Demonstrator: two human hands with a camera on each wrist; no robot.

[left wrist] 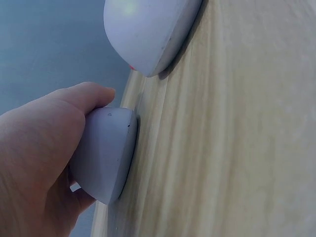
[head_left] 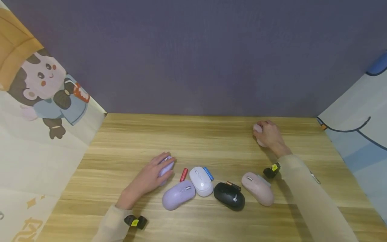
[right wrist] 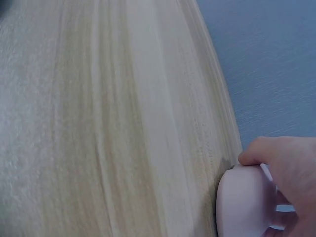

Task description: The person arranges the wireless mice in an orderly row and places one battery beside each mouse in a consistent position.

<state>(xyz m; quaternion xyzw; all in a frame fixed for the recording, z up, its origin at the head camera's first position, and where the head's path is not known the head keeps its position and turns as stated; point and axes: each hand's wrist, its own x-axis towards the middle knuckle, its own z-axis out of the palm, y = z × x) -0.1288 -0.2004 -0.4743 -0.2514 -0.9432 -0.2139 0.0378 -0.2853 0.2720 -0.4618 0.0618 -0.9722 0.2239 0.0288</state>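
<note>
My left hand (head_left: 151,174) grips a small purple computer mouse (head_left: 166,169), its thumb on one side and fingers over the other. In the left wrist view that mouse (left wrist: 106,153) sits on the wood. Far right, my right hand (head_left: 269,133) holds a small pink mouse (head_left: 258,128) on the table near the back; the right wrist view shows the thumb on its side (right wrist: 244,202). Between the hands stand a larger purple mouse (head_left: 179,195), a white mouse (head_left: 201,181), a black mouse (head_left: 229,197) and a larger pink mouse (head_left: 258,189).
Beside the mice lie a red battery (head_left: 183,174), a blue battery (head_left: 208,173) and a black-and-copper battery (head_left: 233,186). A pale green piece (head_left: 264,180) shows behind the larger pink mouse. A small metallic item (head_left: 315,177) lies by the right sleeve. A dark panel (head_left: 193,60) borders the table's back.
</note>
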